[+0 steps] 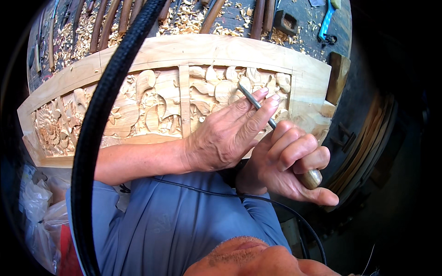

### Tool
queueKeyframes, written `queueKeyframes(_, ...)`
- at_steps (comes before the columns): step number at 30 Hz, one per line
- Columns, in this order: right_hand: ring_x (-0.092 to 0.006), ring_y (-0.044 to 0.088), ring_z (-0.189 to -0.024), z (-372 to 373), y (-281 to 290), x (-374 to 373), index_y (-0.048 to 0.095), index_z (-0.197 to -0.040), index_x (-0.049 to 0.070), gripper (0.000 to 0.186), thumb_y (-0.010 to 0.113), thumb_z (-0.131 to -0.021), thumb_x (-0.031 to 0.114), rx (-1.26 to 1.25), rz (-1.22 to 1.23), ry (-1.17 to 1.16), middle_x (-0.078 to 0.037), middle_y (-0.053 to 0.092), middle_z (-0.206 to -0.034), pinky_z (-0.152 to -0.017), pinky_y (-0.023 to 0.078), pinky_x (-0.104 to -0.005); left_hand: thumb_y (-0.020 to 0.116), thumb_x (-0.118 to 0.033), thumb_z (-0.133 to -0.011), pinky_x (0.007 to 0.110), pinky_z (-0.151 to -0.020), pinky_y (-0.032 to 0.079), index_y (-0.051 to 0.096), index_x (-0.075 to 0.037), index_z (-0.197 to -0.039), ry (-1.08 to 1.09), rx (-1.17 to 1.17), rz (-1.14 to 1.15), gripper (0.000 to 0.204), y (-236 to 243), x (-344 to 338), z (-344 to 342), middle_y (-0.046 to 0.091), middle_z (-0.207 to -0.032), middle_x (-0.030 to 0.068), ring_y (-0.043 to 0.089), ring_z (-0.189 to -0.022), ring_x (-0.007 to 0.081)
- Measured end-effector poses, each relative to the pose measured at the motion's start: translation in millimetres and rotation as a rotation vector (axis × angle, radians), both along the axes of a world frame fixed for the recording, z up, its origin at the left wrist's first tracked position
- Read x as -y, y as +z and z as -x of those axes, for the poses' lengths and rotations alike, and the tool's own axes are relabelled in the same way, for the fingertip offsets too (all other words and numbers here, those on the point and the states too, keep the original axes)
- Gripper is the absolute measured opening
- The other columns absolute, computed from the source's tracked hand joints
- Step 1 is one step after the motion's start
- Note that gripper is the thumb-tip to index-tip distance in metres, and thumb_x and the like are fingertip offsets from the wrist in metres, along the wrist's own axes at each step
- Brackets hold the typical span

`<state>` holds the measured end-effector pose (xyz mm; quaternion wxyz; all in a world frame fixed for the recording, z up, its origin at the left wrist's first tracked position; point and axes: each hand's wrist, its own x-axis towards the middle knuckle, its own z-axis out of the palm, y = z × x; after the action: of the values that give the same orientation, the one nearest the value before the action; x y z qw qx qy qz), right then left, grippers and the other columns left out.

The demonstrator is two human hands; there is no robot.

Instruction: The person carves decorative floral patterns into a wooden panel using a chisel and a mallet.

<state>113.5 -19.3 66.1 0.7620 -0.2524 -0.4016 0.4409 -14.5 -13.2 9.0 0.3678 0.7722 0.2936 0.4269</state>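
Observation:
A wooden panel [221, 50] with carved leaves and flowers in sunken frames lies before me. My right hand [290, 158] is closed around the wooden handle [311, 179] of a carving chisel, its thumb stretched along past the handle's end. The chisel's metal blade [249, 96] slants up and left, its tip at a rounded leaf shape [226, 92] in the right-hand frame. Against the panel rests my left hand [225, 133], its fingers gripping the blade partway along. My left palm hides part of the carving.
Beyond the panel, several wooden-handled tools [108, 25] lie among wood shavings [189, 18] on a dark bench. A small dark block [286, 22] and a blue-handled brush [327, 20] sit at the far right. A wood block [338, 76] stands by the panel's right end. A black cable [92, 129] crosses the view.

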Motion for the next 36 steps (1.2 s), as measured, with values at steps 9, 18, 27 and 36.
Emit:
queueKeyframes(9, -0.0151, 0.037, -0.041, 18, -7, -3, 0.045, -0.077, 0.006, 0.076, 0.039, -0.109, 0.076, 0.157, -0.133, -0.048, -0.011, 0.056, -0.062, -0.040, 0.026, -0.0327, 0.072, -0.010, -0.096, 0.049, -0.109, 0.058, 0.046, 0.015, -0.153, 0.128, -0.009, 0.004, 0.067, 4, 6, -1, 0.068, -0.141, 0.0292, 0.070, -0.130, 0.0464)
queueKeyframes(18, -0.0168, 0.042, -0.044, 34, -14, -13, 0.043, -0.076, 0.007, 0.077, 0.044, -0.106, 0.078, 0.330, -0.200, -0.049, -0.009, 0.051, -0.059, -0.044, 0.031, -0.0337, 0.074, -0.014, -0.099, 0.047, -0.104, 0.063, 0.050, 0.010, -0.147, 0.153, 0.017, -0.004, 0.059, 1, 7, 3, 0.073, -0.133, 0.0261, 0.076, -0.118, 0.0418)
queueKeyframes(27, -0.0191, 0.046, -0.051, 9, -4, 11, 0.042, -0.078, 0.009, 0.077, 0.042, -0.105, 0.081, 0.379, -0.007, 0.017, -0.009, 0.053, -0.064, -0.052, 0.037, -0.0353, 0.081, -0.016, -0.095, 0.049, -0.105, 0.062, 0.032, 0.009, -0.162, 0.108, -0.005, -0.019, 0.086, -3, 13, -2, 0.070, -0.138, 0.0311, 0.076, -0.119, 0.0436)
queueKeyframes(36, -0.0119, 0.038, -0.046, -20, 50, -8, 0.041, -0.074, 0.014, 0.077, 0.047, -0.100, 0.086, 0.147, -0.068, 0.033, -0.003, 0.053, -0.067, -0.046, 0.026, -0.0280, 0.083, -0.004, -0.088, 0.047, -0.105, 0.060, 0.029, 0.010, -0.166, -0.112, 0.045, -0.092, 0.096, 9, 9, 5, 0.063, -0.146, 0.0335, 0.070, -0.129, 0.0461)
